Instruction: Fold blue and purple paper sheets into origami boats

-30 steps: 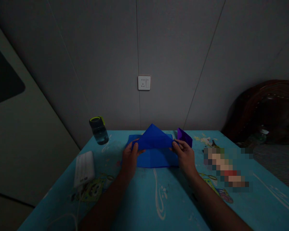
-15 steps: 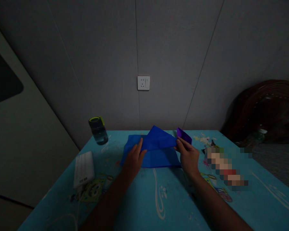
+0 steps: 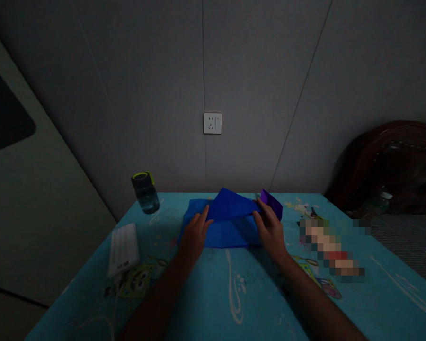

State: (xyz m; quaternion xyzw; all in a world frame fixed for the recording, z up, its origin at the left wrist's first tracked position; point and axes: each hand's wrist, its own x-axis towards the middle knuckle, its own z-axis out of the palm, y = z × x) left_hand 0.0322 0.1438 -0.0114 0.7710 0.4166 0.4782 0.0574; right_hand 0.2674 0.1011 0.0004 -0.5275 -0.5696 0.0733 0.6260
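A sheet of blue paper (image 3: pixel 232 204), folded to a peak at the top, is held up between my two hands. My left hand (image 3: pixel 196 232) pinches its left end, fingers pointing up. My right hand (image 3: pixel 270 231) grips the right end, with the thumb below and the fingers behind and above. Beneath it, more blue paper (image 3: pixel 230 234) lies flat on the table; whether the two are one piece I cannot tell. Just behind my right hand stands a folded purple paper piece (image 3: pixel 271 204).
A dark water bottle (image 3: pixel 145 193) with a yellow-green rim stands at the back left. Nearer lies a white power bank (image 3: pixel 124 250) with a cable. The table's blue patterned cover (image 3: pixel 206 293) reaches the wall, which has a socket (image 3: pixel 213 123). A blurred patch (image 3: pixel 330 246) covers the right side.
My right hand has shifted slightly left along the paper's edge. The folded peak has moved a little left and down. My left hand has hardly moved.
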